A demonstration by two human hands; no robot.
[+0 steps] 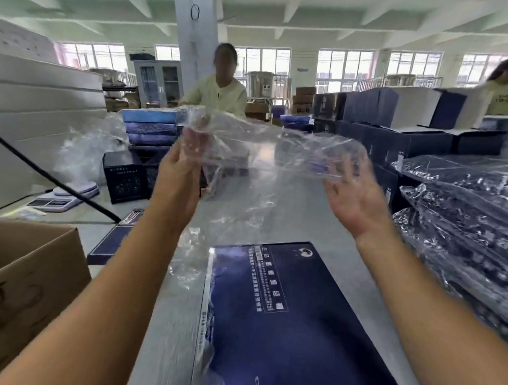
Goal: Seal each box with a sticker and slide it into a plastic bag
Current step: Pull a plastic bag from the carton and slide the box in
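A flat dark blue box [283, 323] with white print lies on the grey table [292, 214] right in front of me. Above it a clear plastic bag [259, 145] is stretched out in the air. My left hand [181, 172] is raised and pinches the bag's left end between thumb and fingers. My right hand [356, 195] is held palm up with spread, straight fingers under the bag's right end; the film blurs the fingertips. No sticker is visible.
Bagged blue boxes [467, 240] are stacked at the right. An open cardboard carton [31, 286] stands at the left, with another blue box [114, 241], a scale [64, 196] and a black crate [125, 175] beyond. A person in a pale top [221, 94] stands across the table.
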